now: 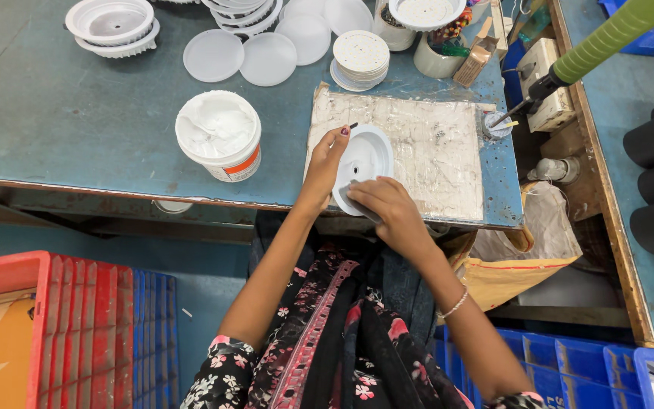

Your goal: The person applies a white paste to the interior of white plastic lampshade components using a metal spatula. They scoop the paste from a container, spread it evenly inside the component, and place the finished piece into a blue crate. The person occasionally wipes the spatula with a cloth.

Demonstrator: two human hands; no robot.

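Observation:
A white round dish-shaped plastic housing [365,157] sits tilted at the near edge of a paste-smeared work mat [433,148]. My left hand [324,168] grips its left rim, with a thin dark stick beside the fingertips. My right hand [384,202] rests on the housing's lower rim, pressing a small dark tool against it. An open white tub of white paste [219,133] stands to the left of my left hand.
Stacks of white housings [113,25], translucent round discs [268,58] and a pile of round boards [361,56] lie at the table's back. A green-handled powered tool [598,47] hangs at the right. A red crate [62,326] and blue crates [569,363] stand on the floor.

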